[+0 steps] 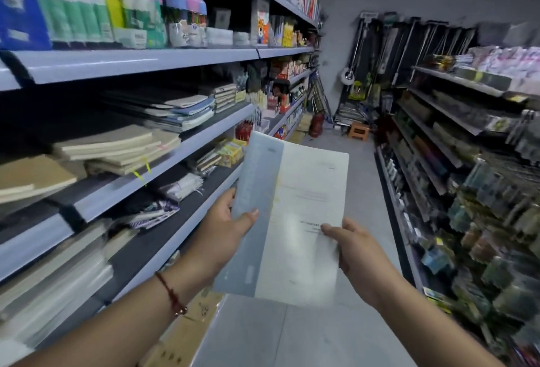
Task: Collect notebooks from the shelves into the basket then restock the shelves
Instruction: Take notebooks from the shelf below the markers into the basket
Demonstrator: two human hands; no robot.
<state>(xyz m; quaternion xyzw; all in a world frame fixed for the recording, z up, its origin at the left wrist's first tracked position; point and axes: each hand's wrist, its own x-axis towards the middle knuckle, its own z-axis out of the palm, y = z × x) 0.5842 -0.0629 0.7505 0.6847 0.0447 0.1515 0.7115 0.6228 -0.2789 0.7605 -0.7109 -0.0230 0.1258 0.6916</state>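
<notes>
- The notebook (295, 214) is held in the air over the aisle floor (344, 156), in front of the person, between the two rows of shelves.
- Its long axis goes from the near bottom edge up and away, leaning a little to the right; the far short edge points down the aisle.
- The cover faces up toward the camera: a grey-blue band along the left long edge, the rest pale and glossy.
- The left hand (226, 226) grips the left long edge, thumb on top of the grey band and the other fingers hidden under the cover.
- The right hand (355, 252) pinches the right long edge lower down, thumb on the cover.
- The left shelves (204, 138) stand just beside the notebook's left edge; stacks of notebooks (117, 147) lie flat there.
- The right shelves (438, 138) are well apart from it, with floor between.
- A small wooden stool (358, 130) stands at the far end of the aisle.
</notes>
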